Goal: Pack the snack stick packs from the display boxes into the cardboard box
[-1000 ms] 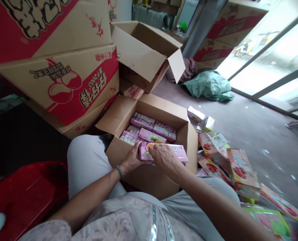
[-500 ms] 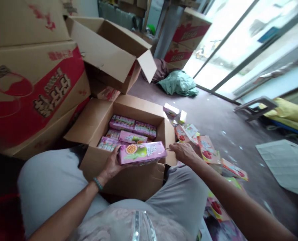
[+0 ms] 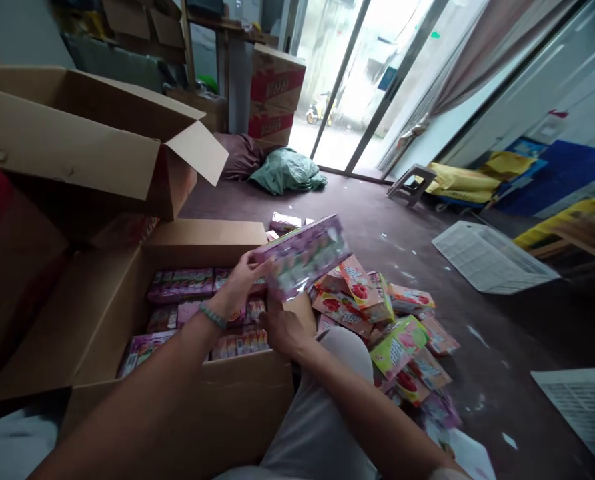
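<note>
My left hand (image 3: pixel 240 283), with a beaded bracelet at the wrist, grips one end of a purple drink-carton multipack (image 3: pixel 310 257). The pack is tilted over the right side of an open cardboard box (image 3: pixel 202 233), its clear-wrapped side facing me. Just under the pack's lower left corner is my right hand (image 3: pixel 285 330), fingers curled; what they hold, if anything, is hidden. Inside the box lie several more purple packs (image 3: pixel 182 285), partly covered by my left arm.
Right of my knee lies a pile of red, orange and green drink packs (image 3: pixel 360 303). Another open carton (image 3: pixel 72 140) stands at the left. A green sack (image 3: pixel 290 170), a grey stool (image 3: pixel 411 183) and a white crate (image 3: pixel 487 257) are on the floor, with glass doors behind.
My view has swung right. The purple pack has been lifted and turned to the box's right side, its wrapped side now toward me. My right hand has come in beneath it.
</note>
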Motion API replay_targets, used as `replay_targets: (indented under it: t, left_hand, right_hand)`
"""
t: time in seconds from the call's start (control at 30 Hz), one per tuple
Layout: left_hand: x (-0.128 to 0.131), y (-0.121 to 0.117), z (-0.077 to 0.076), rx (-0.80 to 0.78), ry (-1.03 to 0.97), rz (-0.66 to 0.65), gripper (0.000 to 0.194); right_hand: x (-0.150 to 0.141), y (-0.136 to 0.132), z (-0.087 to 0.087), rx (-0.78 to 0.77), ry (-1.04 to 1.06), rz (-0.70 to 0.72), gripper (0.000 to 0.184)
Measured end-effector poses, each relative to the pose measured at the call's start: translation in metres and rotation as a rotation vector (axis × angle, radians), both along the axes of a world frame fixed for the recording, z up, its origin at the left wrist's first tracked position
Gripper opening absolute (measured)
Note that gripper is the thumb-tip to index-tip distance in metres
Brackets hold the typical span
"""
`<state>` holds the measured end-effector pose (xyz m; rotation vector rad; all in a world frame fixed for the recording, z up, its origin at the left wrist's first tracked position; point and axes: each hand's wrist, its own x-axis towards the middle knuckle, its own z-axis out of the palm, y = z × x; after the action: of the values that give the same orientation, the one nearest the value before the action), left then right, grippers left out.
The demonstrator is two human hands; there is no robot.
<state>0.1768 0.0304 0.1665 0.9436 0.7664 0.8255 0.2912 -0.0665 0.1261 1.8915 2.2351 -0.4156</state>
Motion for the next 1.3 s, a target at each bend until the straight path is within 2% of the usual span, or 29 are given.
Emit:
replay_targets:
  t: [0.07, 0.13, 0.2, 0.27, 0.33, 0.4, 0.47, 0.53, 0.63, 0.7, 0.83, 0.97, 1.03, 1.13, 1.2, 1.3]
  left_hand:
    - [0.030, 0.019, 0.006, 0.039, -0.047, -0.133, 0.090]
    - [0.039, 0.038, -0.007, 0.104, 0.032, -0.163, 0.083]
    - [0.025, 0.057, -0.037, 0.139, 0.318, -0.059, 0.068]
    - [-0.005, 0.072, -0.078, 0.097, 0.709, 0.110, 0.060]
    - [-0.043, 0.083, -0.122, 0.006, 1.023, 0.222, 0.055]
    - [-0.075, 0.089, -0.161, -0.067, 1.198, 0.266, 0.050]
    - [-0.095, 0.096, -0.192, -0.097, 1.353, 0.305, 0.046]
    - [-0.103, 0.105, -0.217, -0.086, 1.473, 0.346, 0.051]
    - [-0.099, 0.119, -0.243, -0.042, 1.574, 0.386, 0.066]
    - [-0.095, 0.125, -0.255, 0.091, 1.637, 0.331, 0.073]
    - [-0.104, 0.124, -0.266, 0.541, 1.737, 0.013, 0.075]
    - [-0.130, 0.115, -0.261, 0.725, 1.703, -0.415, 0.101]
    - [-0.139, 0.111, -0.256, 0.739, 1.717, -0.552, 0.101]
    - [-0.138, 0.108, -0.246, 0.691, 1.760, -0.543, 0.077]
    - [-0.128, 0.106, -0.235, 0.708, 1.748, -0.510, 0.069]
    - [-0.112, 0.100, -0.206, 0.776, 1.714, -0.461, 0.069]
  right_hand:
    - [-0.004, 0.019, 0.006, 0.052, 0.061, 0.040, 0.028]
    - [0.003, 0.035, 0.011, 0.084, 0.095, 0.032, 0.026]
    - [0.015, 0.049, 0.011, 0.109, 0.087, -0.033, 0.024]
    - [0.029, 0.060, 0.004, 0.149, 0.052, -0.117, 0.027]
    - [0.041, 0.068, -0.008, 0.150, 0.012, -0.191, 0.030]
    - [0.050, 0.075, -0.021, 0.112, -0.011, -0.219, 0.030]
    - [0.056, 0.079, -0.029, 0.087, -0.011, -0.213, 0.028]
    - [0.061, 0.083, -0.031, 0.072, -0.007, -0.208, 0.027]
    - [0.070, 0.087, -0.027, 0.032, -0.017, -0.247, 0.026]
    - [0.075, 0.089, -0.026, 0.024, -0.006, -0.261, 0.027]
    - [0.083, 0.086, -0.028, 0.030, 0.041, -0.245, 0.028]
    - [0.085, 0.082, -0.029, 0.017, 0.044, -0.254, 0.028]
    - [0.085, 0.082, -0.027, 0.006, 0.042, -0.260, 0.027]
    - [0.084, 0.082, -0.024, 0.001, 0.050, -0.255, 0.026]
    - [0.085, 0.083, -0.022, 0.026, 0.055, -0.256, 0.026]
    - [0.086, 0.086, -0.020, 0.105, 0.065, -0.276, 0.029]
